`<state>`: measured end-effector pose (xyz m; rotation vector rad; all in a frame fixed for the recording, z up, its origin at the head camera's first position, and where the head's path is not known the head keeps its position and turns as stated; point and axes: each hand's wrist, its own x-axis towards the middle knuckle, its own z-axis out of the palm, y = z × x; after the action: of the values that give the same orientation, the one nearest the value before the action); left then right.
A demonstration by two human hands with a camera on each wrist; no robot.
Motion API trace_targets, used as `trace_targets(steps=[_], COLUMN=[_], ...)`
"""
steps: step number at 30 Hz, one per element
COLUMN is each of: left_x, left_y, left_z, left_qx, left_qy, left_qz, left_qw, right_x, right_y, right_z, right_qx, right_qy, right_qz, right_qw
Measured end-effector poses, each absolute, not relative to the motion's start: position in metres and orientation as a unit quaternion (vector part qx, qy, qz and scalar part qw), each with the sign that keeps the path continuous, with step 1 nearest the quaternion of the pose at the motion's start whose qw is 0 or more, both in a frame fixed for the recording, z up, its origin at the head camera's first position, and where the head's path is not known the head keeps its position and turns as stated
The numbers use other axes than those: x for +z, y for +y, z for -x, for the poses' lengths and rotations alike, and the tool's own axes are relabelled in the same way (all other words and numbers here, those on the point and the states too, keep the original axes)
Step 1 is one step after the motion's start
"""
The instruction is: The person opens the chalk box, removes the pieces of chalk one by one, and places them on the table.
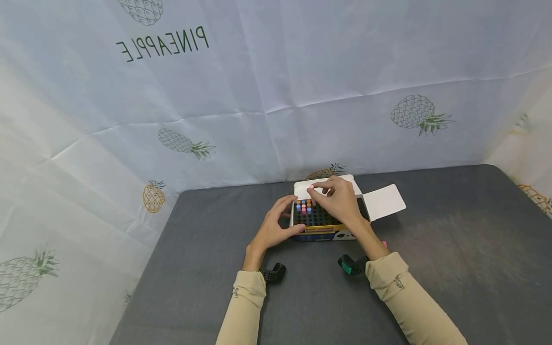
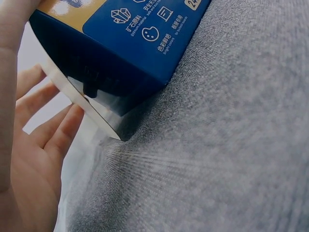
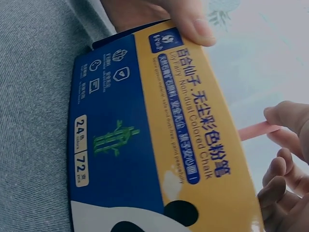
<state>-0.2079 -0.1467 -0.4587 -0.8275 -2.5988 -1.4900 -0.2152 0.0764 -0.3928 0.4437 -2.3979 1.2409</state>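
A blue and yellow chalk box (image 1: 316,236) stands on the dark table with its white lid flaps folded out. Inside, a black holder full of round holes carries several colored chalk sticks (image 1: 304,206) grouped at its left end. My left hand (image 1: 274,224) holds that end, thumb at the front edge and fingers against the side flap (image 2: 72,92). Between thumb and index finger, my right hand (image 1: 340,197) pinches a pink chalk stick (image 3: 256,131) upright over the back of the holder; its lower end is hidden behind the box front in the right wrist view.
A white side flap (image 1: 384,201) sticks out to the right of the box. Beside my right forearm lies a small pink thing (image 1: 385,244), partly covered. White cloth with pineapple prints (image 1: 276,86) hangs behind the grey table (image 1: 448,249).
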Motion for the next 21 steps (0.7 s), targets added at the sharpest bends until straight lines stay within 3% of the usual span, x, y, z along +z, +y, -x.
trace_targets(steps=[21], left_x=[-0.46], left_y=[-0.147], left_z=[0.21], left_qx=[-0.48], left_qy=[-0.835], left_qz=[0.269], left_qw=[0.017], right_x=[-0.372], right_y=[0.093], right_z=[0.198], right_qx=[0.481], right_qy=[-0.845], right_qz=[-0.146], right_qw=[0.184])
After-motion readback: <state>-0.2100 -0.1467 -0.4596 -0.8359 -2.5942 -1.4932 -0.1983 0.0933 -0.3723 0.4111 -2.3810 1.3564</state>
